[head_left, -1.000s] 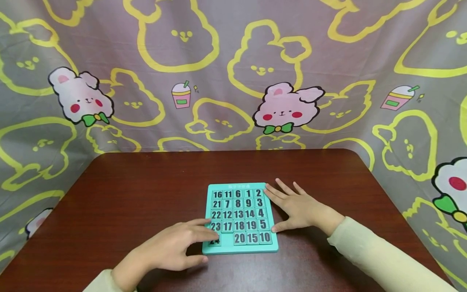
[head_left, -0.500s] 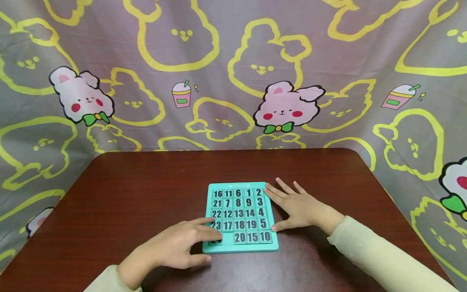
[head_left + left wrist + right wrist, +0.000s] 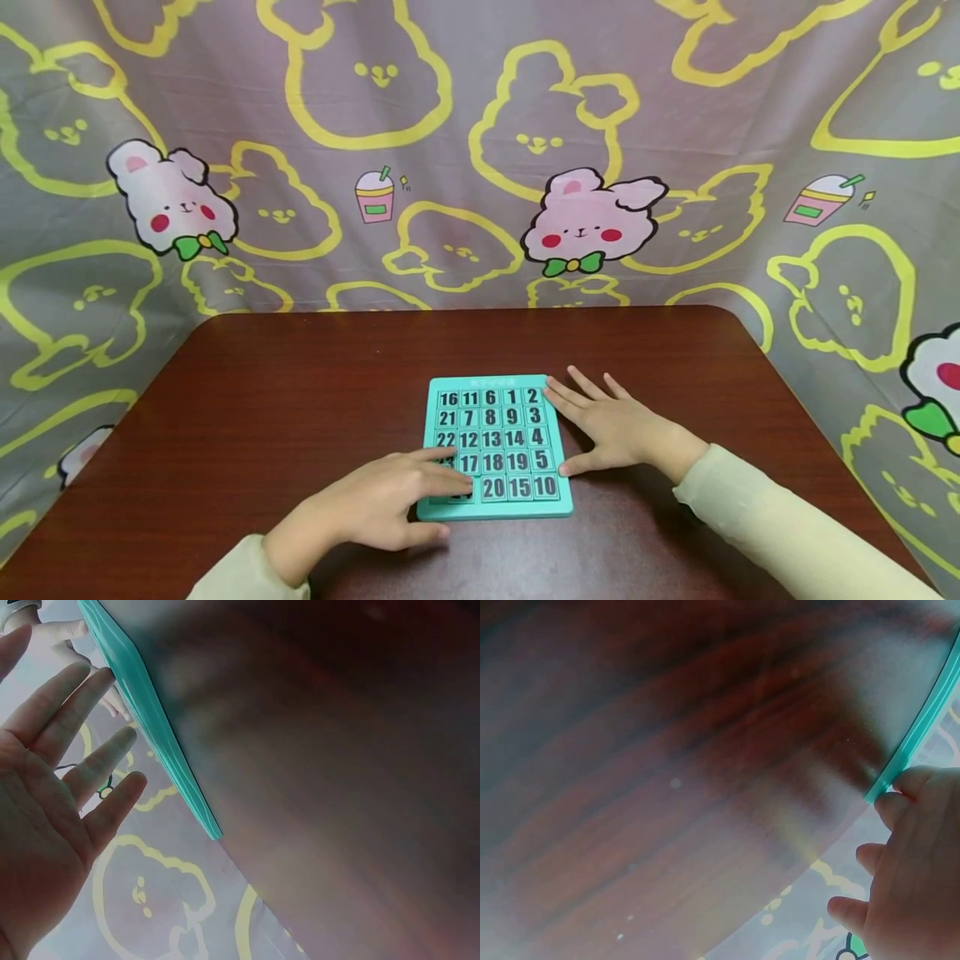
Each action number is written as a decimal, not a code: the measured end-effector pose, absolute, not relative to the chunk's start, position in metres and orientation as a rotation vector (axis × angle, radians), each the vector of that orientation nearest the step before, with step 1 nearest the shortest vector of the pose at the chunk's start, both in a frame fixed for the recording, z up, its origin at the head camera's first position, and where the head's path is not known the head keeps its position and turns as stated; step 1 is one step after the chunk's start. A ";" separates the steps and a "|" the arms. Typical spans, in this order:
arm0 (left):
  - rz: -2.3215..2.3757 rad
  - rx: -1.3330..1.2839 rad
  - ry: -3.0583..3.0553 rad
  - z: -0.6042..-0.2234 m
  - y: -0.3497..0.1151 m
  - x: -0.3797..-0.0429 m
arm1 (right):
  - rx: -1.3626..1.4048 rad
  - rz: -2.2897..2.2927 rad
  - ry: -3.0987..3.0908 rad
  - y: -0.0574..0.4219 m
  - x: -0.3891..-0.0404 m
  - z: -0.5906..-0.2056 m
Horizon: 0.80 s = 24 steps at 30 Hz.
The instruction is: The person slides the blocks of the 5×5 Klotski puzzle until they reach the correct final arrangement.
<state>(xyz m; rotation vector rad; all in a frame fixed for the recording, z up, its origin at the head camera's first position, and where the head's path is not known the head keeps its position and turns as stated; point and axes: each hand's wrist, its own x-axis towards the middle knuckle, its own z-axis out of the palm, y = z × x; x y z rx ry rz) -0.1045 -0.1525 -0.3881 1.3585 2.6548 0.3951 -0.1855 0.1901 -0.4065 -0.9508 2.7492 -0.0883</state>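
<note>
A turquoise number slide puzzle (image 3: 517, 512) lies flat on the table, its several rows of square tiles printed with black numbers. My left hand (image 3: 382, 498) reaches over its lower left part with fingers extended. One fingertip is on the 24 tile (image 3: 462, 498) in the bottom row, partly covering it; another overlaps the 23 tile. The 24 tile sits just left of the 20 tile (image 3: 492, 487). My right hand (image 3: 611, 427) is spread along the puzzle's right side, fingertips at the upper right corner and thumb at the lower right edge. In the right wrist view, fingers meet the turquoise edge (image 3: 915, 739).
The dark reddish-brown wooden table (image 3: 300, 392) extends around the puzzle on all sides. Behind it and at both sides hangs a grey curtain (image 3: 465, 100) with yellow outlines and rabbit prints.
My left hand has moved right, and the 24 tile has slid right from the bottom left corner into the gap beside the 20 tile. My right hand has stayed in place.
</note>
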 end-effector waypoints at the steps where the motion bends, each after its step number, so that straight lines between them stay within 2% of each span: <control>1: 0.391 1.377 2.654 -0.389 -0.152 -0.105 | -0.950 -0.090 2.749 0.190 -0.185 -0.406; 24: 0.369 1.392 2.648 -0.388 -0.148 -0.107 | -0.958 -0.098 2.749 0.190 -0.183 -0.402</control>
